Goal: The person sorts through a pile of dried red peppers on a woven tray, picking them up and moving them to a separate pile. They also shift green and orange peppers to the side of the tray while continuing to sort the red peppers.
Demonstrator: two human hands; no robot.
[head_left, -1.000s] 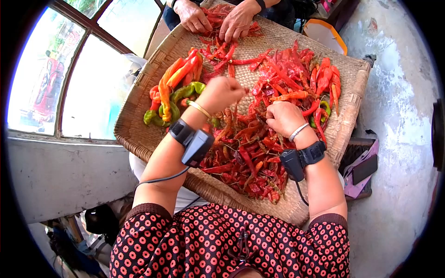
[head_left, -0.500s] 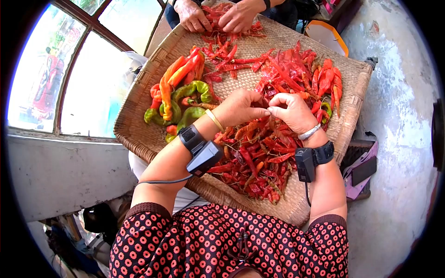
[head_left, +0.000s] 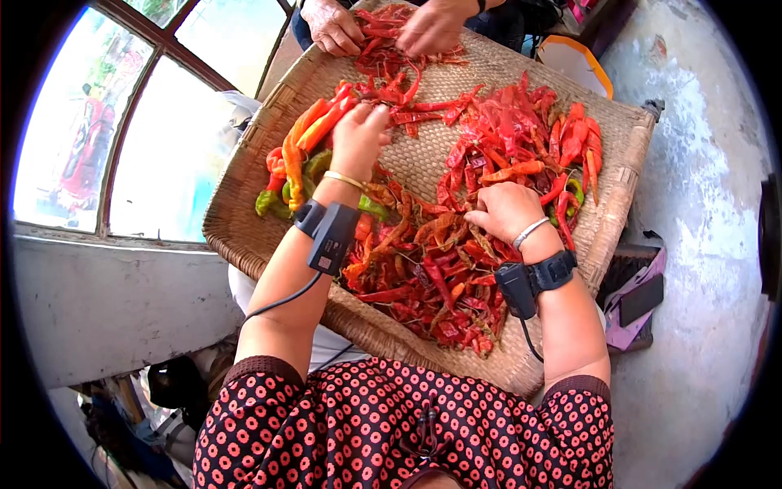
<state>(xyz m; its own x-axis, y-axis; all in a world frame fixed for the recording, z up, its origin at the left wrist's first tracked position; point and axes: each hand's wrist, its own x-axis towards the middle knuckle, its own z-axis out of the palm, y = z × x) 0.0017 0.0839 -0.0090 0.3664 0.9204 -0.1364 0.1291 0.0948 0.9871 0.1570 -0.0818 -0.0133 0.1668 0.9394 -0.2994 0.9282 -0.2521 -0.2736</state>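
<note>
My left hand (head_left: 362, 145) reaches over the left part of a woven tray (head_left: 505, 359), between fresh orange and green peppers (head_left: 303, 159) and a line of red chilies (head_left: 432, 106). Its fingers are stretched and apart, slightly blurred. My right hand (head_left: 511, 210) rests at the upper right side of a pile of dried red chilies (head_left: 444, 281), with fingers curled down and the thumb toward the chilies. What lies in those fingers is hidden. Brighter red chilies (head_left: 509, 122) are heaped just beyond it.
Across the tray, another person's two hands (head_left: 332, 28) work at a far heap of red chilies (head_left: 383, 37). Windows (head_left: 163, 147) stand at the left and a worn wall (head_left: 692, 163) at the right. A dark phone-like slab (head_left: 640, 300) lies on a pink item beside the tray.
My hands were together over the chilies; the left has moved away up and left, while the right has dropped slightly toward the pile. One of the other person's hands has shifted.
</note>
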